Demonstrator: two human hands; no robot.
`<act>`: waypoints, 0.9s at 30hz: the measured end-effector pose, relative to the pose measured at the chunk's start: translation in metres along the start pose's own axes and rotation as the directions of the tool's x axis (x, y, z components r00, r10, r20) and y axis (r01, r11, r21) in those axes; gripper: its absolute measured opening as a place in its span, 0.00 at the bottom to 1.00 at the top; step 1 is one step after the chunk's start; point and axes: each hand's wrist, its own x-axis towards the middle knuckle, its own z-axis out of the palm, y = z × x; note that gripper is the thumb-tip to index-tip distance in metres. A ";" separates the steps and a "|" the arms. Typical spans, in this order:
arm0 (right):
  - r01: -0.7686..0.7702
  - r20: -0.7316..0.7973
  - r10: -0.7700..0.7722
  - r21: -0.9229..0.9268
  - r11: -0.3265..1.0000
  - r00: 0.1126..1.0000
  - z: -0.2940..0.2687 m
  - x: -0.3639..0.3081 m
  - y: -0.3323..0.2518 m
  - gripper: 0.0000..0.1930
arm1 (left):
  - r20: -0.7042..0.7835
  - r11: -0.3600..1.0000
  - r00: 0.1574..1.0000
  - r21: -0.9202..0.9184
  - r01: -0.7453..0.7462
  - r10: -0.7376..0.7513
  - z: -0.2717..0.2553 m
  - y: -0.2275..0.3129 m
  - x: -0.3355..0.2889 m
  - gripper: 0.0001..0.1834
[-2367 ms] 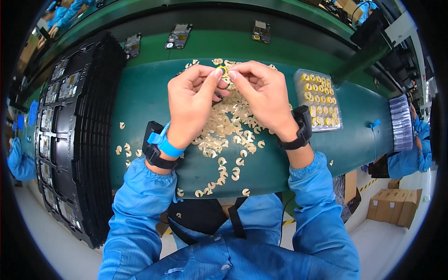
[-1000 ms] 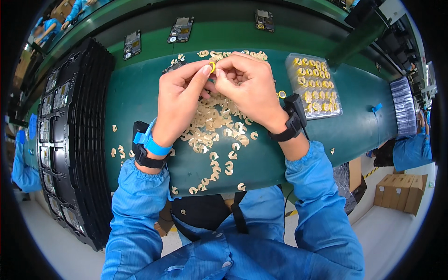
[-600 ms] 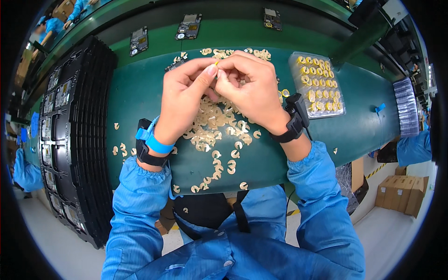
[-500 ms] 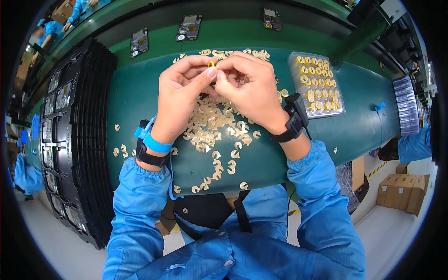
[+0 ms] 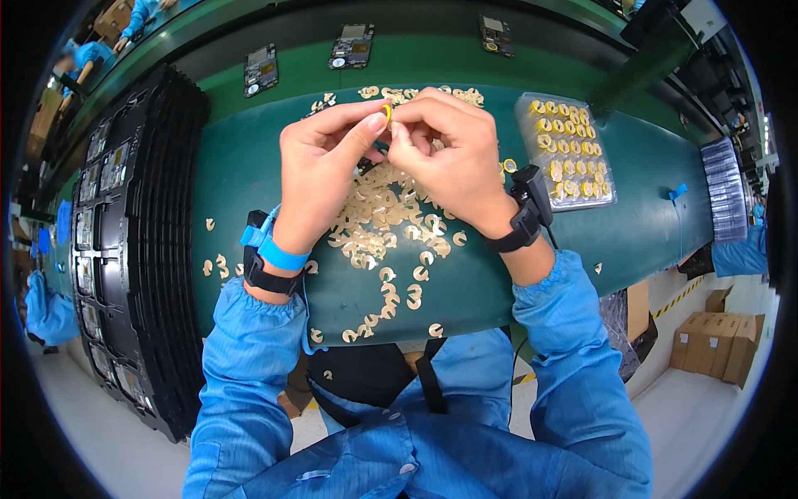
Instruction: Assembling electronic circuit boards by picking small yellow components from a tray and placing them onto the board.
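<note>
Between the thumb and forefinger of my left hand (image 5: 326, 158) is a small yellow-edged coin cell (image 5: 386, 111), held nearly on edge. My right hand (image 5: 453, 145) is closed in a pinch right beside it, fingertips close against the cell; whatever they grip is too small to make out. Below both hands spreads a loose heap of cream C-shaped pieces (image 5: 366, 220), probably adhesive pads, on the green mat (image 5: 258, 175). One more yellow-rimmed cell (image 5: 509, 165) lies just right of my right hand. Further right, a clear plastic tray (image 5: 609, 193) holds rows of yellow cells topped with cream pieces.
Tall stacked black trays (image 5: 158, 249) stand at the left. Circuit boards (image 5: 351, 46) lie on the green strip (image 5: 416, 58) along the far side. A blue clip (image 5: 677, 190) and stacked clear trays (image 5: 723, 190) are at the right; cardboard boxes (image 5: 706, 343) sit on the floor.
The circuit boards on the far strip have shifted right. The yellow cell in my left fingers has moved slightly right and turned, and my right fingertips have shifted a little against it.
</note>
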 end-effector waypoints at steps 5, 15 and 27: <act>-0.003 -0.008 0.003 0.025 1.000 1.000 -0.001 0.003 -0.005 0.03 | 0.131 0.997 0.990 -0.061 -0.046 0.054 -0.001 -0.001 -0.001 0.14; -0.024 0.100 0.017 0.063 0.998 0.995 -0.011 0.006 -0.009 0.04 | -0.112 0.998 0.994 -0.069 0.003 -0.011 -0.011 -0.002 0.002 0.16; 0.010 0.133 0.000 -0.078 0.997 0.991 -0.014 0.008 0.003 0.08 | 0.033 0.997 0.996 0.007 0.078 -0.078 -0.007 -0.002 0.002 0.12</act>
